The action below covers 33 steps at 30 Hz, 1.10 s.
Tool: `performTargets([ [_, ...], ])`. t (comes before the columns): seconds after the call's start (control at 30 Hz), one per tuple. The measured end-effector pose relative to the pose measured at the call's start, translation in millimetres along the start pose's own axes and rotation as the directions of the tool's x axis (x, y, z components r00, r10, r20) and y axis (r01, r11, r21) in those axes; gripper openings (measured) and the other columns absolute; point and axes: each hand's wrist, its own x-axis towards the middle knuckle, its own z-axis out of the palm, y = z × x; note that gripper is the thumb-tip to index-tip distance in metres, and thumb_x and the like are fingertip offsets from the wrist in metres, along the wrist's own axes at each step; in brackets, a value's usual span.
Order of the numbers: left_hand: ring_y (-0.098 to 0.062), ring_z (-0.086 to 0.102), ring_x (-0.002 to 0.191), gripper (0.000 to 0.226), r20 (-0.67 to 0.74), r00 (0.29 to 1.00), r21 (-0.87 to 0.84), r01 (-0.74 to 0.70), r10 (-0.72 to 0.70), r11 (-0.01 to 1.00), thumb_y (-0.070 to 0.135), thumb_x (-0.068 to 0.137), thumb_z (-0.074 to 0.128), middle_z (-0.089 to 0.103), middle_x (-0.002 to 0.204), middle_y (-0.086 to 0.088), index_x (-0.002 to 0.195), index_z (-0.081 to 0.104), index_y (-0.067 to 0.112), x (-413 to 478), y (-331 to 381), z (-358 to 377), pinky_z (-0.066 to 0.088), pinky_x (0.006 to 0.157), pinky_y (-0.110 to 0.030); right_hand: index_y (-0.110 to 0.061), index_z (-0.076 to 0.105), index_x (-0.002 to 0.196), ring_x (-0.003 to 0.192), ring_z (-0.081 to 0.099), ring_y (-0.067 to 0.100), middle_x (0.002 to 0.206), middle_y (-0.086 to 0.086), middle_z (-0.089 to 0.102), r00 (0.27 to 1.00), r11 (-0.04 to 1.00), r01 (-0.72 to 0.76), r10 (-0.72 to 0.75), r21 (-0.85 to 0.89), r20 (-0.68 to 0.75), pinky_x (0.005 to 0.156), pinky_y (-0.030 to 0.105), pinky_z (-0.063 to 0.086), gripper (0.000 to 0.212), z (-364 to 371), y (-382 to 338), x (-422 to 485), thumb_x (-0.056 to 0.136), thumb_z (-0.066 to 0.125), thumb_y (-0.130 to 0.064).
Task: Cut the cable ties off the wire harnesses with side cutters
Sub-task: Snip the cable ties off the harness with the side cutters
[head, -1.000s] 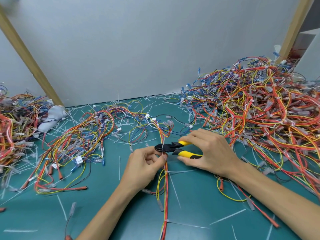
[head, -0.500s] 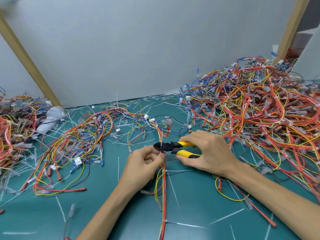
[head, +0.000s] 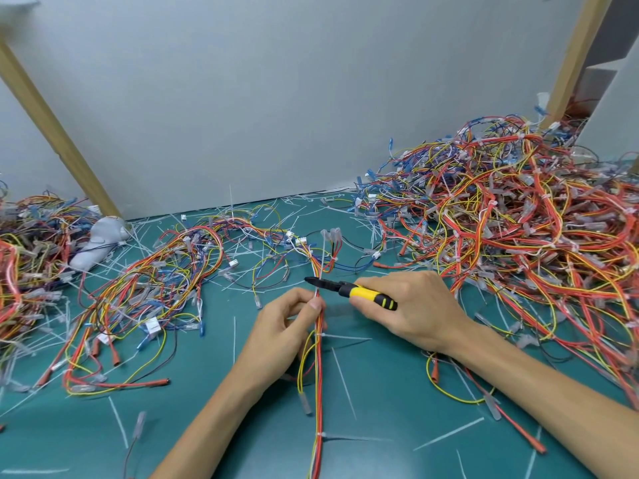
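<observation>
Yellow-handled side cutters (head: 349,290), gripped in the curled fingers of the right hand (head: 415,305), cross the wire harness (head: 318,375) on the bench (head: 380,402); the left hand (head: 281,328) pinches it just below. Mid-snip, I'd judge; next, the cable tie (head: 321,335) lower down.

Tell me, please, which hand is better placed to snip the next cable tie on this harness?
The right hand: it grips the side cutters, whose tips lie across the wire harness just above where the left hand pinches it steady.
</observation>
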Motion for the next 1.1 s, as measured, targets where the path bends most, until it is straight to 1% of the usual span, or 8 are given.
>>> performTargets([
  [0.1,-0.005,0.044,0.046,0.018,-0.007,1.0,0.024,-0.028,0.028,0.999,0.02,0.099,0.051,0.06,0.065,0.006,0.089,0.059,0.007,-1,0,1,0.034,0.045,-0.013,-0.034,0.071,0.083,0.052,0.044,0.012,0.052,-0.007,0.049,0.993,0.985,-0.112,0.107,0.129,0.049,0.052,0.031,0.037,0.037,-2,-1,1,0.09,0.046,-0.059],
  [0.2,-0.006,0.043,0.043,0.016,-0.021,0.999,0.01,-0.029,0.029,1.0,0.021,0.098,0.053,0.061,0.066,0.005,0.089,0.059,0.009,-2,0,0,0.033,0.042,-0.013,-0.031,0.071,0.069,0.051,0.051,0.015,0.052,-0.004,0.058,0.971,0.938,-0.228,0.197,0.261,0.138,0.054,0.03,0.042,0.038,-5,-3,4,0.088,0.05,-0.057],
  [0.27,-0.008,0.042,0.043,0.016,-0.021,0.999,0.012,-0.034,0.034,0.999,0.022,0.098,0.053,0.061,0.067,0.005,0.089,0.059,0.01,-1,0,0,0.033,0.042,-0.014,-0.031,0.067,0.062,0.047,0.056,0.01,0.051,-0.007,0.061,0.96,0.903,-0.262,0.208,0.341,0.185,0.048,0.019,0.041,0.038,-8,-3,5,0.089,0.052,-0.053],
  [0.33,-0.008,0.04,0.042,0.016,-0.018,0.999,0.019,-0.039,0.039,0.999,0.023,0.098,0.053,0.061,0.068,0.006,0.089,0.059,0.011,-2,-1,0,0.032,0.042,-0.014,-0.028,0.067,0.061,0.045,0.057,0.007,0.05,-0.012,0.061,0.951,0.873,-0.29,0.214,0.393,0.225,0.043,0.01,0.037,0.038,-11,-3,6,0.089,0.054,-0.05],
  [0.5,-0.007,0.039,0.042,0.016,-0.024,0.999,0.014,-0.042,0.042,0.999,0.022,0.098,0.053,0.061,0.067,0.006,0.09,0.06,0.01,-2,0,-1,0.031,0.041,-0.013,-0.025,0.073,0.073,0.052,0.061,0.009,0.059,-0.01,0.067,0.941,0.813,-0.327,0.236,0.481,0.241,0.041,0.011,0.038,0.033,-8,-2,5,0.087,0.058,-0.05],
  [0.63,-0.008,0.035,0.042,0.019,-0.035,0.999,-0.004,-0.026,0.026,1.0,0.023,0.097,0.054,0.057,0.062,0.005,0.089,0.059,0.006,-2,1,-1,0.03,0.041,-0.015,-0.036,0.072,0.086,0.063,0.056,0.008,0.069,-0.015,0.065,0.949,0.904,-0.308,0.271,0.296,0.161,0.061,0.031,0.047,0.038,0,-3,1,0.08,0.051,-0.067],
  [0.83,-0.008,0.043,0.049,0.021,-0.067,0.998,-0.005,0.014,-0.014,1.0,0.025,0.096,0.055,0.058,0.063,0.004,0.085,0.06,0.008,-1,0,-1,0.033,0.046,-0.014,-0.032,0.059,0.119,0.098,0.053,0.007,0.105,-0.016,0.058,0.984,0.987,-0.147,0.14,0.056,0.112,0.083,0.027,0.046,0.049,3,-4,-3,0.085,0.047,-0.066],
  [1.1,-0.011,0.042,0.05,0.022,-0.072,0.996,-0.019,0.047,-0.048,0.999,0.025,0.096,0.055,0.059,0.063,0.003,0.086,0.059,0.007,0,0,-3,0.031,0.044,-0.017,-0.024,0.057,0.121,0.101,0.051,0.013,0.109,-0.009,0.055,0.995,0.998,-0.062,0.061,0.011,0.085,0.088,0.031,0.044,0.049,3,-4,-3,0.088,0.052,-0.06],
])
